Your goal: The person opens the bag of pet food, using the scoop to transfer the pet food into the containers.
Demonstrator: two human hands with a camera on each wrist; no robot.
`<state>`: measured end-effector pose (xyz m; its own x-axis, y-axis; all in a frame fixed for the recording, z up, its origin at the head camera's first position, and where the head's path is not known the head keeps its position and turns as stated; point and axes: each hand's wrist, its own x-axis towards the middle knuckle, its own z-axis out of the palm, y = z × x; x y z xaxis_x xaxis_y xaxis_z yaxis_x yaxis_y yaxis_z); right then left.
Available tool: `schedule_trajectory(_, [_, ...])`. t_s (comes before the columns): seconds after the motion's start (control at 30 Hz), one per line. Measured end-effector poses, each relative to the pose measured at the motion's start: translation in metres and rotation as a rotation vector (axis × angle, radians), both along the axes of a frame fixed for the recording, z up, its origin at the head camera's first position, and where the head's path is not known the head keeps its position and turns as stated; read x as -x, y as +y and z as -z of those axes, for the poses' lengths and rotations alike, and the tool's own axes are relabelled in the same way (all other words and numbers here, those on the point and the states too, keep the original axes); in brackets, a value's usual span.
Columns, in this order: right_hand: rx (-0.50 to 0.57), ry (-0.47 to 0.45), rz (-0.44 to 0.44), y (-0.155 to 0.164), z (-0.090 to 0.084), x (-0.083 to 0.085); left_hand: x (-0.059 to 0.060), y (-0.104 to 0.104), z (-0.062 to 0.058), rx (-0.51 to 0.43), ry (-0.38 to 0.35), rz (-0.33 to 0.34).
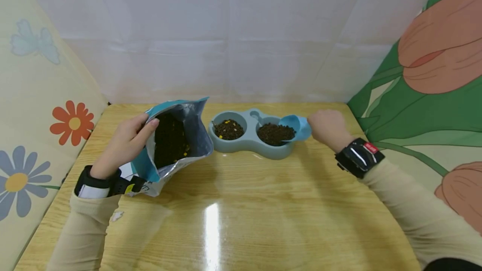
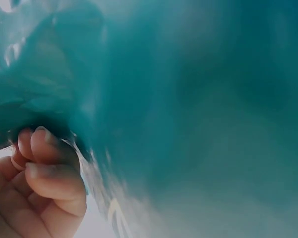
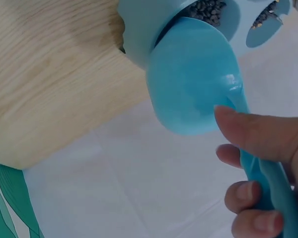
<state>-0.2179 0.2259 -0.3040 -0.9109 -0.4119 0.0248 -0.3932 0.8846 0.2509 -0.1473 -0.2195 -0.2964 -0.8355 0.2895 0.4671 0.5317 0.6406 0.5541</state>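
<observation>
My left hand (image 1: 129, 141) grips the rim of an opened teal and silver foil bag (image 1: 199, 137). Dark kibble (image 1: 169, 143) with some yellow bits fills the inside of the bag, which leans toward the camera. In the right wrist view a blue scoop (image 3: 196, 74) is tilted over a bowl, its handle held by my right hand (image 3: 263, 134). Brown pellets lie at the scoop's mouth and in the right bowl of a blue-grey double feeder (image 1: 256, 147). The feeder's left bowl holds dark kibble (image 1: 228, 130) with yellow pieces. Fingers curl at the bag's edge in the left wrist view.
The feeder stands toward the back of a glossy wooden table (image 1: 256, 212). Behind it hangs a white cloth (image 1: 226, 37). Printed floral panels (image 1: 433, 74) flank both sides. A small white scrap (image 1: 117, 216) lies near the left forearm.
</observation>
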Motion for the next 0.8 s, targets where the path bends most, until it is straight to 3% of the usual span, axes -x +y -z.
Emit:
schedule_trajectory(0.43, [-0.093, 0.330, -0.249, -0.006, 0.015, -0.008, 0.000, 0.000, 0.000, -0.016, 0.015, 0.005])
schedule_trajectory(0.63, [-0.191, 0.450, -0.320, -0.008, 0.020, -0.009, 0.001, -0.001, 0.000, -0.021, 0.013, 0.012])
schedule_trajectory(0.8, [-0.187, 0.482, -0.330, -0.007, 0.021, -0.009, 0.000, -0.001, 0.000, -0.024, 0.016, 0.011])
